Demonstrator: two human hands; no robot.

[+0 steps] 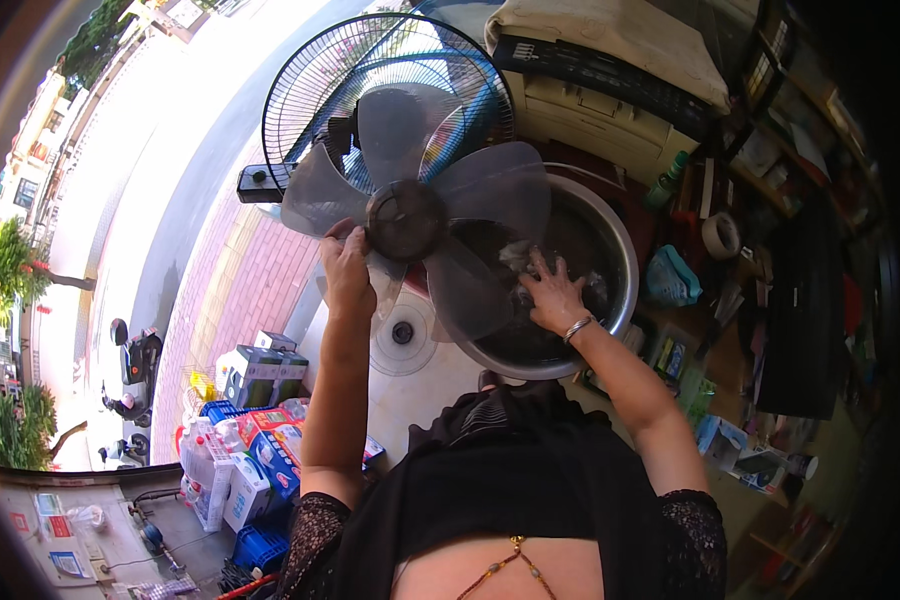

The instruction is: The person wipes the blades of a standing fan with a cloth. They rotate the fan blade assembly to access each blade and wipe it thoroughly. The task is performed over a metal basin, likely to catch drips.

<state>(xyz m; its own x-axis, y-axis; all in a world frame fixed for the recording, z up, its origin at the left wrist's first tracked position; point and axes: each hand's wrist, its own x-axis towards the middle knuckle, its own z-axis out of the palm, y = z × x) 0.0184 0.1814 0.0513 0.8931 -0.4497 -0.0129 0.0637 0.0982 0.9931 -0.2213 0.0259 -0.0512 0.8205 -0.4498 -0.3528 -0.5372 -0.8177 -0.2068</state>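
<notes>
My left hand (348, 272) is closed on a grey translucent fan blade (408, 220), its fingers at the edge of the dark round hub. The blade's right petals reach over a wide metal basin (625, 235) with dark water in it. Over the basin, my right hand (555, 295) has its fingers spread, with a bracelet at the wrist. By its fingertips is a whitish wet patch (515, 256); I cannot tell whether it is cloth or suds. Behind the blade stands a round black wire fan grille (300, 95).
A printer (600, 85) under a cloth cover stands beyond the basin. To the right are a green bottle (667, 180), a tape roll (720, 236) and a cluttered shelf. Stacked packages (270, 440) stand at the lower left, near the street. A round fan base (402, 345) lies on the floor.
</notes>
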